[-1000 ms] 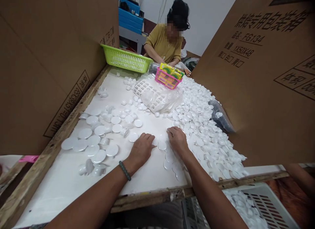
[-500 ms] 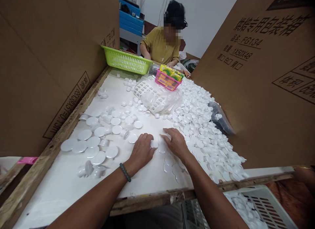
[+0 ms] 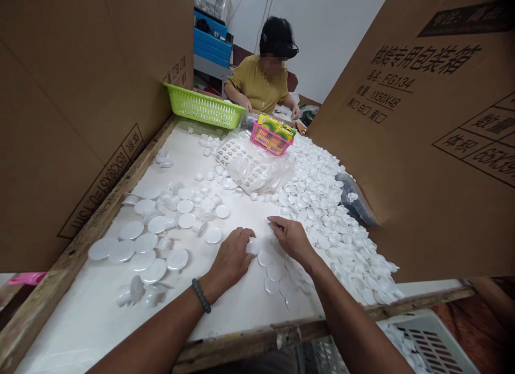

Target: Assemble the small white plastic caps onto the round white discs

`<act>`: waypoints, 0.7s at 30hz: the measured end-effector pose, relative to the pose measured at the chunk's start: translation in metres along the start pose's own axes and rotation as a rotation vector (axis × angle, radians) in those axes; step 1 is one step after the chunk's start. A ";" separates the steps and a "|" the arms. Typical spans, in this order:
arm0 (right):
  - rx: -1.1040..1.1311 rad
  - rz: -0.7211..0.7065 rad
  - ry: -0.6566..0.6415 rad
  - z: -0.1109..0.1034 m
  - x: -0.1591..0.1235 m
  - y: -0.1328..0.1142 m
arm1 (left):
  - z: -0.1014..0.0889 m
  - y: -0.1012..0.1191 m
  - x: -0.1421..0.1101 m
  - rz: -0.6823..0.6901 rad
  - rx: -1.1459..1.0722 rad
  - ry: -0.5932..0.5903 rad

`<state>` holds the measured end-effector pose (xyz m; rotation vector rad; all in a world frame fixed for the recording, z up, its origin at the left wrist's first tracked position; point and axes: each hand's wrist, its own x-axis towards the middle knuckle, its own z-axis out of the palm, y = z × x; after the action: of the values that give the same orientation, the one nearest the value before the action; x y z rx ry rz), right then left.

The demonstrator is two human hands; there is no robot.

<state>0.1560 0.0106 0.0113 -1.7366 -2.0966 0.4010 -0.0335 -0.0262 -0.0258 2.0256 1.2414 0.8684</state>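
My left hand (image 3: 232, 258), with a green bead bracelet on the wrist, is curled around a round white plastic disc (image 3: 252, 247), fingers and thumb at its edges. To its right, my right hand (image 3: 293, 239) is held over the white tabletop with thumb and forefinger close together; whatever is between them is too small to make out. Clear round film-like discs (image 3: 274, 271) overlap on the table just below my right hand. Larger white round-topped pieces (image 3: 145, 242) lie loosely on the left side, some tipped over.
A wide heap of small white plastic pieces (image 3: 322, 202) covers the right side. Behind are a plastic bag (image 3: 257, 170), a pink basket (image 3: 271, 140) of yellow packets and a green basket (image 3: 205, 108). Cardboard walls (image 3: 422, 165) flank the table; another person (image 3: 261, 84) sits opposite.
My right hand has shifted slightly away from the disc, its thumb and forefinger closer together. My left hand stays around the disc. The view has tilted a little, and the person opposite has spread their hands.
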 end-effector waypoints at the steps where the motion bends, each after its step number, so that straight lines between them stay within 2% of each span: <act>1: 0.001 0.023 -0.001 0.000 0.006 0.004 | 0.001 0.000 0.000 0.001 0.002 -0.006; 5: -0.038 0.039 0.089 0.008 0.038 0.007 | 0.002 -0.001 0.001 0.002 0.010 -0.020; 8: -0.082 -0.056 0.139 0.019 0.063 -0.003 | 0.002 -0.001 0.002 0.005 0.022 -0.025; 11: -0.162 -0.133 0.100 0.032 0.077 -0.015 | 0.002 0.001 0.002 0.036 0.051 -0.019; 16: -0.224 -0.100 0.065 0.048 0.078 -0.019 | 0.003 0.001 0.002 0.107 0.114 -0.054; 21: -0.132 -0.072 0.050 0.044 0.062 -0.014 | 0.005 -0.002 0.004 0.088 0.110 -0.060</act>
<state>0.1131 0.0703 -0.0146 -1.7178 -2.1861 0.2011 -0.0292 -0.0225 -0.0294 2.1916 1.1989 0.7894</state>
